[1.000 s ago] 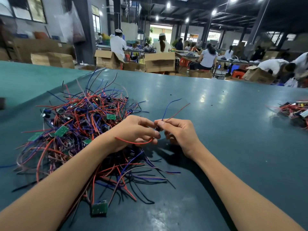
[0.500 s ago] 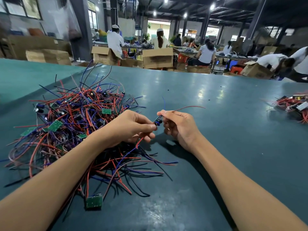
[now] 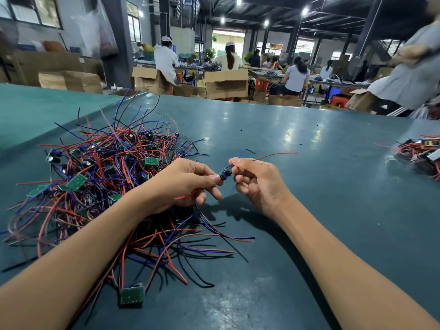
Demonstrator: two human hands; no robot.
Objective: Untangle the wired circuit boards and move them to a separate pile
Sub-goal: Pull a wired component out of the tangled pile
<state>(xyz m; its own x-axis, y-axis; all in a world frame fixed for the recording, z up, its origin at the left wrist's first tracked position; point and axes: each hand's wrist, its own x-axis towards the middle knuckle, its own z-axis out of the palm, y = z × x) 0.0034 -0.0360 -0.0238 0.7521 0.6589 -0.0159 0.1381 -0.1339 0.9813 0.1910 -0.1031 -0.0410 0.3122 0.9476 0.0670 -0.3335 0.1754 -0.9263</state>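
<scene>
Mid-frame, both hands were on one small board [image 3: 225, 173]: the left hand [image 3: 188, 182] pinched its lower end with curled fingers, leads trailing under the palm toward the tangle [image 3: 107, 175] at left, while the right hand [image 3: 257, 182] nipped the blue and red wires at its upper end. To my eye, the trick was to draw those trailing leads out slowly along their own run, never yanking, or neighbours would follow. Then it could cross the table [image 3: 309, 144] to the pile [image 3: 421, 156] at far right.
</scene>
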